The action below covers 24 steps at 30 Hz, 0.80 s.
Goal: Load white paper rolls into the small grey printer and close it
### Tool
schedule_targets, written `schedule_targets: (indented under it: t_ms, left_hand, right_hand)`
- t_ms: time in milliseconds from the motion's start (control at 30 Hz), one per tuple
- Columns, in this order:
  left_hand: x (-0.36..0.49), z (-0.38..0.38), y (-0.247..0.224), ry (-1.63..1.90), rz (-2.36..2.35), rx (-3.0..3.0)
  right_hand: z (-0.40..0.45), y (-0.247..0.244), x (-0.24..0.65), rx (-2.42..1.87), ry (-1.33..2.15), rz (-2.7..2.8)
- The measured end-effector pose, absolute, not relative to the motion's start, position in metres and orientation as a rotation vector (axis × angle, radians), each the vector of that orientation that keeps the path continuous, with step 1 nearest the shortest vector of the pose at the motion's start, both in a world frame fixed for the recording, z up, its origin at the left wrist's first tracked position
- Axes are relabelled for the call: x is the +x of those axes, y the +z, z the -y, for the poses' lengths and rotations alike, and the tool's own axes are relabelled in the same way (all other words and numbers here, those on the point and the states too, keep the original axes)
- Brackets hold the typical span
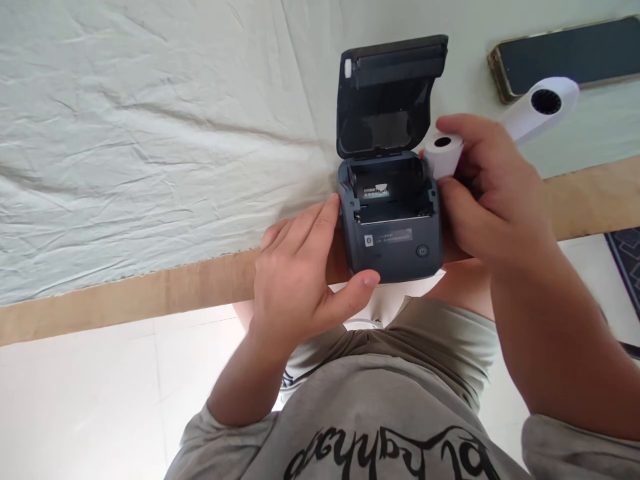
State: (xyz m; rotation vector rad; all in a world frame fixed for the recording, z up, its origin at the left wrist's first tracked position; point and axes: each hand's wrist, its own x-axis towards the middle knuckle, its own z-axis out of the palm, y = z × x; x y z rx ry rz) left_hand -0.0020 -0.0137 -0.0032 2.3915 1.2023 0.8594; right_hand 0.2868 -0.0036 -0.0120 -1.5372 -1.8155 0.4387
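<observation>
Printer (390, 257), its lid (390, 100) raised, is at the near edge of the tabletop (150, 120). The left hand (295, 273) lies along its left side, thumb by the lower front edge; whether it truly grips, I cannot tell. The right hand (500, 187) pinches a white roll (443, 160), end up, just beside the open compartment (400, 211). This looks like loading; the next move probably calls for turning the roll sideways and lowering it in.

Printer (395, 263) — power sign (423, 251) (Bluetooth sign (369, 241) too)
</observation>
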Motion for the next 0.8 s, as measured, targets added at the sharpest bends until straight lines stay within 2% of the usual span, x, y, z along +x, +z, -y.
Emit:
schedule_targets:
  t_ms: [333,467,600,800]
  left_hand:
    - [-0.003,0.013,-0.005,0.897,-1.173,2.398]
    - [-0.003,0.013,-0.005,0.894,-1.176,2.389]
    - [-0.002,0.013,-0.007,0.927,-1.158,2.385]
    - [-0.002,0.013,-0.009,0.965,-1.151,2.395]
  right_hand:
    - [0.004,-0.018,0.292,-1.516,0.316,1.812]
    - [0.005,-0.017,0.290,-1.348,0.304,1.637]
    - [0.009,0.004,0.277,-1.190,0.353,1.549]
    - [0.003,0.050,0.257,-1.355,0.332,2.048]
